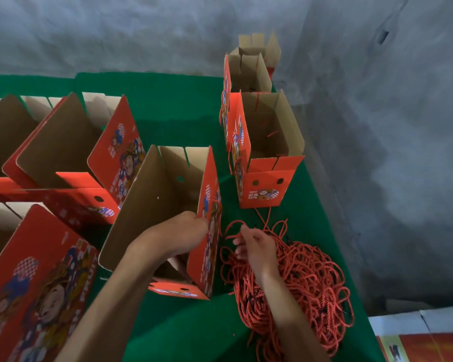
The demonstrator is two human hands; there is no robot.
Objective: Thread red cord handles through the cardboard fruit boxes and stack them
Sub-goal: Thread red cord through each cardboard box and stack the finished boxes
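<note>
An open red cardboard fruit box [168, 205] stands in the middle of the green table [183, 118]. My left hand [183, 231] reaches inside it and grips the top of its right wall. A red cord [218, 207] loops out of that wall's printed face. My right hand [256, 246] pinches a strand of cord just right of the box, above a big pile of red cords [306, 280]. At the back right stands a row of boxes [267, 152], the nearer ones with cord handles hanging on their left faces.
More open red boxes [71, 152] crowd the left half of the table, one [34, 288] close at the front left. A grey concrete wall lies behind and to the right. Flat printed cartons [424, 338] lie at the lower right, off the table.
</note>
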